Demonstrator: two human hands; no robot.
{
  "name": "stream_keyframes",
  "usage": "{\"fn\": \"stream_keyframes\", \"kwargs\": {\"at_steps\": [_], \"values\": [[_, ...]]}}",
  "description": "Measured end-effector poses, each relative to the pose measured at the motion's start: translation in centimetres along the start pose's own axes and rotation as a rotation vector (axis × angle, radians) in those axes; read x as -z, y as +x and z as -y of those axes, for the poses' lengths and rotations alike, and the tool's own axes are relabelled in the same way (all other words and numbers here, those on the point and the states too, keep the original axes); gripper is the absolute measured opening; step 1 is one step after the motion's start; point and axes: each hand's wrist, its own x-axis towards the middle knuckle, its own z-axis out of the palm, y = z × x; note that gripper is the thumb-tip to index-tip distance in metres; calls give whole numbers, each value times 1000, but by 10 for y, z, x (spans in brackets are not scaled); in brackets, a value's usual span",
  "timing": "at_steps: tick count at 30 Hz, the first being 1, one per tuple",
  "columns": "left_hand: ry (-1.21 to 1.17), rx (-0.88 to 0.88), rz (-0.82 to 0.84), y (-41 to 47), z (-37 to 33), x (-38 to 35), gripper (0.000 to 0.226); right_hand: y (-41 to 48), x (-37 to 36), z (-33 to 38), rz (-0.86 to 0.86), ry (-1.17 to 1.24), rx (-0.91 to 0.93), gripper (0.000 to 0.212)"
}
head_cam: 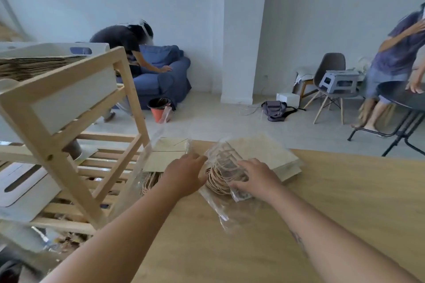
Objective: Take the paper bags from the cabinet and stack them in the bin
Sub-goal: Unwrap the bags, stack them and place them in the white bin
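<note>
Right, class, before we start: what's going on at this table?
A person is unwrapping a flat pack of brown paper bags on the light wooden table. The left hand pinches the clear plastic wrapper while the right hand rests on the bags' twisted handles. The white bin on the wooden shelf already holds a stack of brown bags.
</note>
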Motion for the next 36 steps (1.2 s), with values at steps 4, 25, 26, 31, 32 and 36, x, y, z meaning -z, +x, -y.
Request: {"fn": "stream_keyframes", "kwargs": {"at_steps": [4, 25, 26, 31, 32, 36], "values": [[11, -115, 22, 11, 4, -22, 56, -11, -33, -5, 5, -124, -30, 91], [-48, -623, -231, 117, 50, -42, 22, -11, -32, -1, -689, 187, -283, 21], [-62, -636, -257, 120, 50, -41, 20, -10, -29, 1, -709, 202, -292, 21], [-160, -662, -343, 132, 48, -31, 28, -6, -23, 8, -768, 267, -316, 23], [-170, -666, -355, 134, 47, -30, 28, -6, -22, 9, -782, 283, -312, 23], [-215, -669, -425, 141, 44, -27, 14, -4, -21, 12, -825, 328, -312, 23]]}}
